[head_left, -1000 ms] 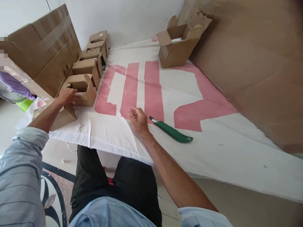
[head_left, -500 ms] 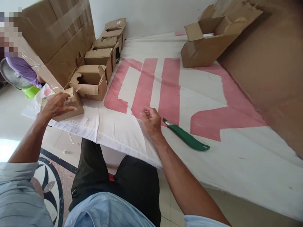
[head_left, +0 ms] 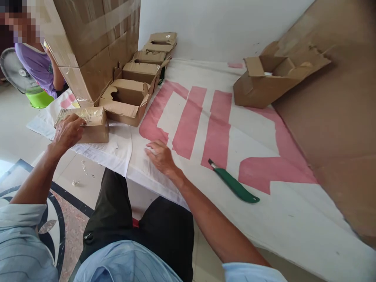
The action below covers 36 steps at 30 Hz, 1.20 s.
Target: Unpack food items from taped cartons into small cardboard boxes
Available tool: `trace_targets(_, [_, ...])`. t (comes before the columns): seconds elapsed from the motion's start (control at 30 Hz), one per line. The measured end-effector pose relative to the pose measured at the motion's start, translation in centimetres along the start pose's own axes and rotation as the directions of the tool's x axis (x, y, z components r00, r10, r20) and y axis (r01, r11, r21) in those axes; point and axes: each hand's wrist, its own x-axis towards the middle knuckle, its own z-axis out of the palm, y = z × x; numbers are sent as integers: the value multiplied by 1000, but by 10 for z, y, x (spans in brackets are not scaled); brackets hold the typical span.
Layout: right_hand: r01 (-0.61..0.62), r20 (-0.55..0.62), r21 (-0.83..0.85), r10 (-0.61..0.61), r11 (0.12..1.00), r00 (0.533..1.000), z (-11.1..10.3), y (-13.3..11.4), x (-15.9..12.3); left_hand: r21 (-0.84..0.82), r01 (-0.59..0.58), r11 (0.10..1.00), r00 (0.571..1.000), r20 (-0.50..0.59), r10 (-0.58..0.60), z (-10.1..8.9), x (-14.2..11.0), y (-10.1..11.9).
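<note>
My left hand (head_left: pixel 69 131) lies over the near left part of a small cardboard box (head_left: pixel 95 131), its fingers bent across the taped top. The box sits at the table's left front edge with printing on its upper face. My right hand (head_left: pixel 161 157) is over the white cloth, fingers loosely curved and apart, with nothing visible in them. To its right lies a green-handled cutter (head_left: pixel 235 186), its short blade end pointing toward the back left. An opened cardboard box (head_left: pixel 123 111) stands just behind the small box.
More opened boxes (head_left: pixel 142 70) line up behind, beside a tall carton stack (head_left: pixel 88 51). Another open box (head_left: pixel 261 90) leans at the right by a large cardboard sheet (head_left: pixel 331 117). A person in purple (head_left: pixel 37 66) and a fan (head_left: pixel 17 72) are at far left. Red-and-white cloth (head_left: pixel 217 129) covers the table.
My right hand has moved left toward the small box and its fingers have loosened from a pinch. My left hand's spread fingers have bent down onto the box. The view has shifted.
</note>
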Motion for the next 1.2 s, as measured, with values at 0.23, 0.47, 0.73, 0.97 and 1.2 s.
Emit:
trace_targets(0.23, [47,374,-223,41,974,927,80,-71,58,-5,123,992,992,-16,-123,2,-15,-19])
trace_targets(0.47, [106,434,-388,80,915,898,102,-79,62,-61,152,987,987,-43,-155,20,-26,-41])
trace_targets(0.73, [21,336,-320,93,947,937,107,-72,58,-173,131,976,952,-253,-173,31,-41,-17])
trace_targets(0.97, [-442,270,427,356,788,895,97,-71,53,-545,35,838,986,-119,-119,57,-59,50])
trace_targets(1.2, [-364,285,609,233,705,930,83,-97,37,-777,124,618,992,77,-103,70,-54,90])
